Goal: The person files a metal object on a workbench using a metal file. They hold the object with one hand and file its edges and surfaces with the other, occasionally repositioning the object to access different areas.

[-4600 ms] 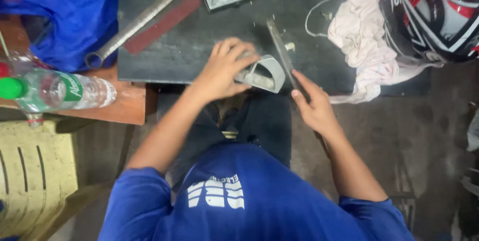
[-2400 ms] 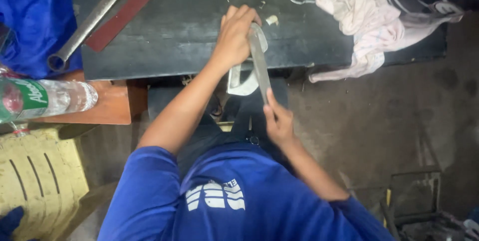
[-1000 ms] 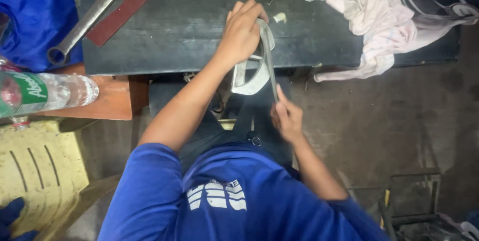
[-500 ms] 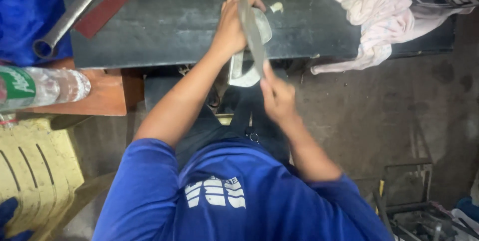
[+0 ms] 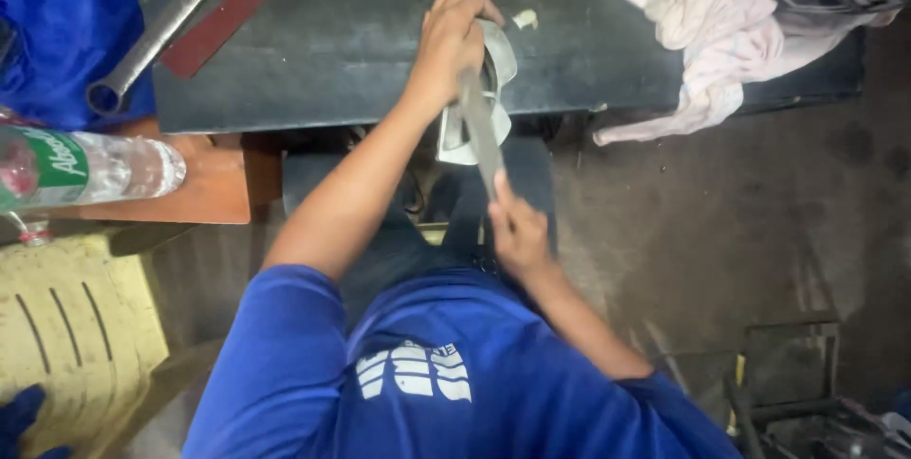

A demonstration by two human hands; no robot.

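Note:
My left hand (image 5: pixel 453 44) grips a grey curved metal part (image 5: pixel 486 103) and holds it upright against the front edge of a black worktable (image 5: pixel 332 51). The lower half of the part hangs below the table edge. My right hand (image 5: pixel 517 229) is closed on the handle end of a long flat metal file (image 5: pixel 479 129). The file lies slanted across the front face of the part, its tip close to my left fingers.
A large spanner (image 5: pixel 166 27) and a dark red strip (image 5: pixel 232 11) lie at the table's far left. A pale crumpled cloth (image 5: pixel 697 37) hangs over the right edge. A plastic bottle (image 5: pixel 85 167) rests on a wooden board, a yellow plastic chair (image 5: pixel 81 326) below it.
My right hand has drawn back toward my body, pulling the file down along the metal part. Earlier the part lay flatter on the table; my left hand now holds it on edge.

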